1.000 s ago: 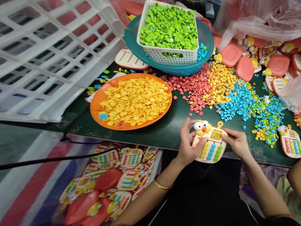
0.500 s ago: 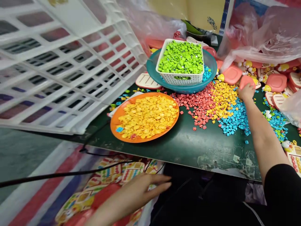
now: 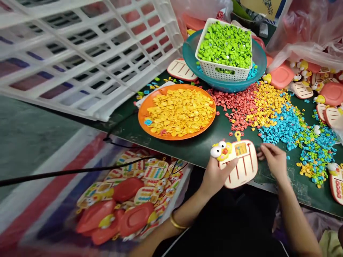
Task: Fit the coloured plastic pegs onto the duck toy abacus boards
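My left hand point(image 3: 216, 175) grips a cream toy calculator shell point(image 3: 241, 167) by its left edge, thumb across its face. The shell carries a yellow chick head with big white eyes point(image 3: 222, 150), a small screen, and bare key slots. It hovers at the front edge of the dark green table point(image 3: 198, 148). My right hand point(image 3: 273, 160) sits just right of the shell, its fingers curled together in a pinch near the shell's right edge. What they pinch is too small to make out. Loose key caps in red point(image 3: 237, 103), yellow point(image 3: 266, 100) and blue point(image 3: 284, 125) heaps lie just beyond.
An orange plate of yellow caps point(image 3: 178, 112) sits left of centre. A white basket of green caps point(image 3: 225, 50) stands in a teal bowl point(image 3: 189, 59). A white crate point(image 3: 80, 53) leans at left. Finished toys fill a bag point(image 3: 128, 200) below. More shells point(image 3: 301, 89) lie at right.
My right hand has come back from the far pile to the table's front edge. My left hand rose from the bag below and now holds a keyless shell.
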Demonstrator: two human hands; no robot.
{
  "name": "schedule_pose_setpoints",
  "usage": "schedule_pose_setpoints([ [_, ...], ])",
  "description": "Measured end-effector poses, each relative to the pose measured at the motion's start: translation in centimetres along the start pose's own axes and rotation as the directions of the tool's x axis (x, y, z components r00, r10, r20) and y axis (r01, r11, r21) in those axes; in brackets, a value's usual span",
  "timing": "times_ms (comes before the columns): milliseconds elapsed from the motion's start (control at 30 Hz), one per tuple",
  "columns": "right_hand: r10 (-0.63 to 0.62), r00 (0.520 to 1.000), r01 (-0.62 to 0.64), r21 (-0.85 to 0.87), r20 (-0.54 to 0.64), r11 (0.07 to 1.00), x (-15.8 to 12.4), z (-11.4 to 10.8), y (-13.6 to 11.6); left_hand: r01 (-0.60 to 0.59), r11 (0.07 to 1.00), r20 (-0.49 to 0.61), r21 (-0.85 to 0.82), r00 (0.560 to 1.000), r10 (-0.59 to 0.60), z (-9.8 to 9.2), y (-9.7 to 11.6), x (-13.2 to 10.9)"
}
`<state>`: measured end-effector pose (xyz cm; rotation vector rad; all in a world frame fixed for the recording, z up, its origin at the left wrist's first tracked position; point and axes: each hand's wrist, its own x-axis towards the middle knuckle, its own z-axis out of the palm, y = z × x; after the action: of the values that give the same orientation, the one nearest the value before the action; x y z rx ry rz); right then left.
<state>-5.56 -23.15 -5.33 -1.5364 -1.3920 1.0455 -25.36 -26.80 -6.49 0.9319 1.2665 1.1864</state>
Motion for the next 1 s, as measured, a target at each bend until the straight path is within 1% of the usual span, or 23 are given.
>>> schedule_pose_setpoints([
  [33, -0.061, 0.998, 0.06, -0.046, -0.024, 0.997, 1.3, 1.1, -0.1, 0.015, 0.998, 0.037, 0.065, 0.999, -0.017, -1.0, -0.4, -0.3],
  [67, -0.143, 0.99, 0.139, -0.126, -0.021, 0.982, 2.9, 2.1, -0.4, 0.02, 0.993, 0.06, 0.117, 0.998, -0.027, -1.9, -0.8, -0.6],
  [133, -0.269, 0.96, 0.281, -0.318, 0.083, 0.906, 5.8, 3.8, -1.0, 0.004, 0.981, 0.054, 0.193, 0.998, -0.014, -2.9, -1.5, -1.0],
  [200, -0.286, 0.939, 0.343, -0.457, 0.191, 0.821, 7.5, 5.0, -1.6, -0.066, 0.963, 0.012, 0.261, 0.998, 0.065, -2.7, -1.9, -1.3],
  [267, -0.262, 0.937, 0.345, -0.517, 0.229, 0.783, 7.6, 4.9, -1.9, -0.184, 0.912, -0.008, 0.367, 0.98, 0.2, -1.8, -2.1, -1.1],
  [300, -0.256, 0.942, 0.334, -0.512, 0.218, 0.791, 7.2, 4.3, -1.9, -0.244, 0.868, 0.001, 0.432, 0.963, 0.27, -1.2, -2.1, -1.0],
  [367, -0.237, 0.96, 0.277, -0.418, 0.146, 0.865, 5.4, 2.1, -1.7, -0.347, 0.779, 0.07, 0.523, 0.928, 0.366, 0.0, -2.1, -0.6],
  [433, -0.191, 0.98, 0.2, -0.271, 0.059, 0.941, 2.9, -0.6, -1.5, -0.425, 0.724, 0.159, 0.543, 0.899, 0.408, 1.0, -2.1, -0.3],
  [467, -0.178, 0.983, 0.181, -0.221, 0.032, 0.958, 1.6, -1.7, -1.3, -0.452, 0.71, 0.196, 0.54, 0.888, 0.416, 1.5, -2.2, -0.2],
  [533, -0.188, 0.982, 0.189, -0.218, 0.026, 0.958, -0.7, -2.8, -0.8, -0.486, 0.69, 0.243, 0.537, 0.872, 0.425, 2.1, -2.2, 0.0],
  [600, -0.199, 0.98, 0.198, -0.292, 0.024, 0.936, -2.0, -2.8, -0.2, -0.503, 0.675, 0.265, 0.54, 0.863, 0.431, 2.3, -2.1, 0.0],
  [633, -0.188, 0.982, 0.18, -0.326, 0.006, 0.928, -2.2, -2.4, 0.1, -0.516, 0.665, 0.283, 0.54, 0.855, 0.435, 2.3, -2.0, 0.1],
  [700, -0.155, 0.986, 0.122, -0.37, -0.06, 0.921, -1.9, -1.7, 0.7, -0.569, 0.622, 0.365, 0.538, 0.822, 0.437, 1.9, -1.6, 0.0],
  [767, -0.161, 0.983, 0.114, -0.39, -0.09, 0.914, -1.4, -1.2, 1.2, -0.62, 0.553, 0.473, 0.556, 0.783, 0.403, 1.4, -1.4, -0.2],
  [800, -0.183, 0.98, 0.136, -0.396, -0.083, 0.908, -1.3, -1.1, 1.3, -0.634, 0.519, 0.517, 0.573, 0.771, 0.371, 1.1, -1.3, -0.4],
  [867, -0.247, 0.968, 0.205, -0.412, -0.052, 0.888, -1.8, -0.9, 1.5, -0.631, 0.478, 0.556, 0.611, 0.772, 0.308, 0.7, -1.4, -0.7],
  [933, -0.312, 0.95, 0.28, -0.436, -0.002, 0.855, -2.8, -0.7, 1.6, -0.618, 0.483, 0.556, 0.62, 0.781, 0.286, 0.6, -1.6, -1.0],
  [1000, -0.36, 0.93, 0.355, -0.448, 0.078, 0.82, -4.0, -0.4, 1.5, -0.614, 0.513, 0.541, 0.599, 0.783, 0.306, 0.8, -1.9, -1.2],
])
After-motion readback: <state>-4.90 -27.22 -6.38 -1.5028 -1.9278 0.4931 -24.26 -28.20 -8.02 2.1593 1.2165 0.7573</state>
